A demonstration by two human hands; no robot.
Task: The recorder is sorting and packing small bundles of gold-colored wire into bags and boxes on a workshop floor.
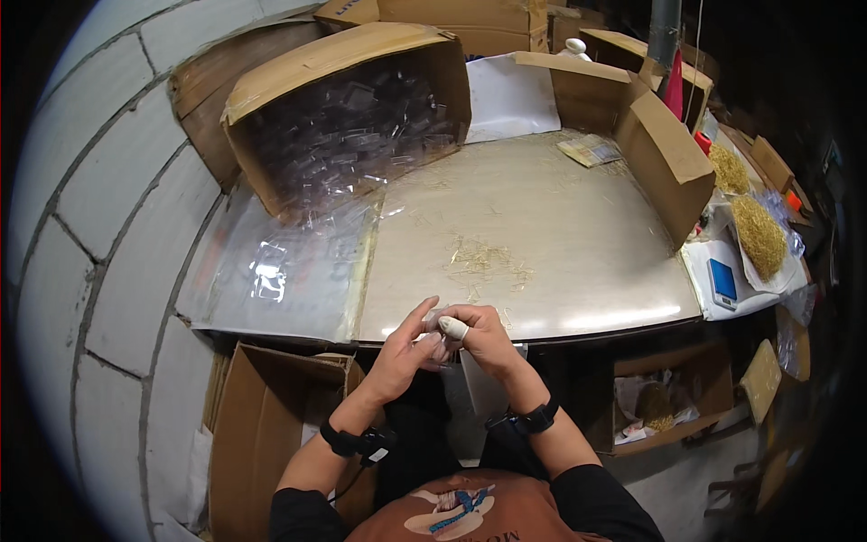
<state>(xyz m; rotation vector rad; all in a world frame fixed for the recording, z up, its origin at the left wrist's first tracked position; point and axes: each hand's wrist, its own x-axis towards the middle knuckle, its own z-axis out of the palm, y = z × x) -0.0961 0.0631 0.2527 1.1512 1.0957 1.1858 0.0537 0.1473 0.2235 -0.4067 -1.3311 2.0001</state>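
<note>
Close together in front of the table's near edge are my left hand [404, 354] and my right hand [488, 341]. Their fingers are bent around a small clear plastic piece [433, 341], largely covered by the fingers, so its exact shape cannot be made out. A white finger cot [453, 328] covers a digit of my right hand. Just beyond the hands, a loose scatter of thin gold-coloured pins [488, 262] lies on the table [560, 244].
At the back left, a cardboard box [339, 41] tipped on its side holds many clear plastic cases [361, 126]. Cardboard flaps [659, 163] edge the right side. A blue-topped scale [722, 280] sits near gold heaps [759, 237]. Open boxes [262, 425] stand below.
</note>
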